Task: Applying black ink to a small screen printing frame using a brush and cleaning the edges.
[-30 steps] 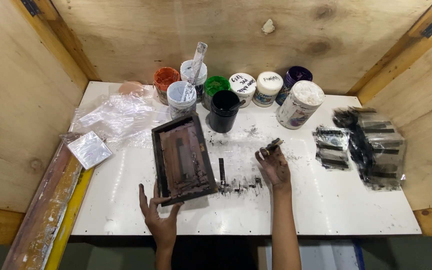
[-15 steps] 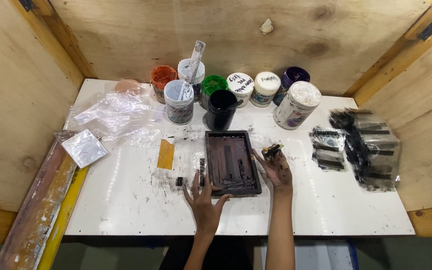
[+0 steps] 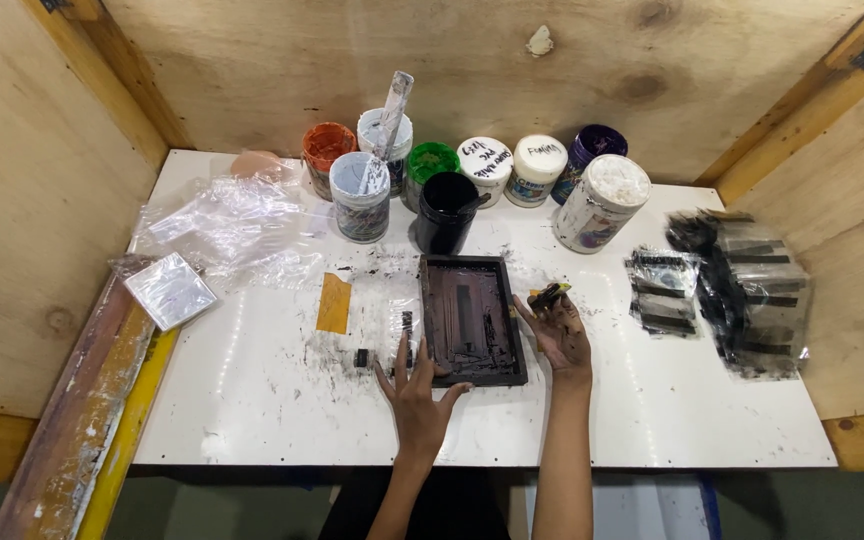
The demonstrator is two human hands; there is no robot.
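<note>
A small dark printing frame (image 3: 472, 318) lies flat on the white table (image 3: 282, 410), ink-smeared inside. My left hand (image 3: 417, 392) rests with fingers spread at the frame's near left corner, touching its edge. My right hand (image 3: 558, 328), stained black, sits against the frame's right side and pinches a small dark and yellow piece (image 3: 546, 294) in its fingertips. An open black ink jar (image 3: 446, 210) stands just behind the frame. A strip of tan tape (image 3: 333, 302) lies to the left, with black smudges around it.
Several ink jars (image 3: 486, 168) line the back wall, one with a stick in it (image 3: 392, 105). Crumpled clear plastic (image 3: 222, 225) lies at the left, ink-stained sheets (image 3: 742, 285) at the right. Plywood walls enclose the table; a long wooden squeegee (image 3: 82, 410) leans off the left edge.
The frame went from tilted up at the left to lying flat at the table's middle, uncovering the tan tape. My left hand followed it rightward; my right hand stayed beside it.
</note>
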